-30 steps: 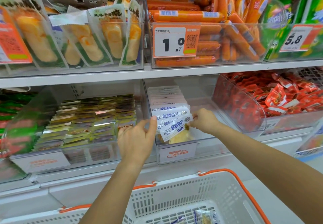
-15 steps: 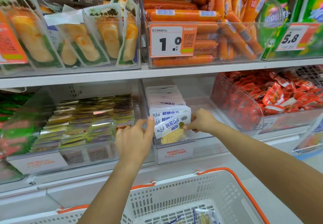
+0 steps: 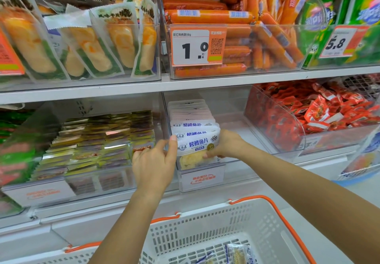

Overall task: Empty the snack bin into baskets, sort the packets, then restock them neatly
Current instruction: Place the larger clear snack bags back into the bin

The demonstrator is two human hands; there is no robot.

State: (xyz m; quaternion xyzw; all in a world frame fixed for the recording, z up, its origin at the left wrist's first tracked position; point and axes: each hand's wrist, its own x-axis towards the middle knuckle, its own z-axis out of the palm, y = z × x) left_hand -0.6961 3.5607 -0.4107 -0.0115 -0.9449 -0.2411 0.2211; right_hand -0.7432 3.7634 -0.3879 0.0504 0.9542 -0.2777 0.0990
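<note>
Lower shelf, left to right. At 9 o'clock, a clear bin of flat foil packets (image 3: 98,140), motion-blurred at its left end. Just right of it, the left hand (image 3: 153,165) has its thumb upright against the left edge of the front fish packet (image 3: 197,146); the other fingers are curled behind that edge, so the grip is closed on the packet. The right hand (image 3: 224,144) holds the packet's right edge, its fingertips on the lower right corner. The packet stands at the front of the narrow clear bin (image 3: 200,178), at the centre of the view, ahead of a row of like white packets (image 3: 191,113).

Compared with a second earlier, the front packet, then tilted and pinched only at its right end, now stands upright and square to the row; the left hand, then short of it, has closed on its left edge.

At 3 o'clock, a tilted clear bin of red packets (image 3: 320,115). At 6 o'clock, the white basket (image 3: 205,233) with orange handles, cut off by the lower border; a few packets (image 3: 238,253) in it show only in part. The label on the narrow bin's front is too blurred to read.
</note>
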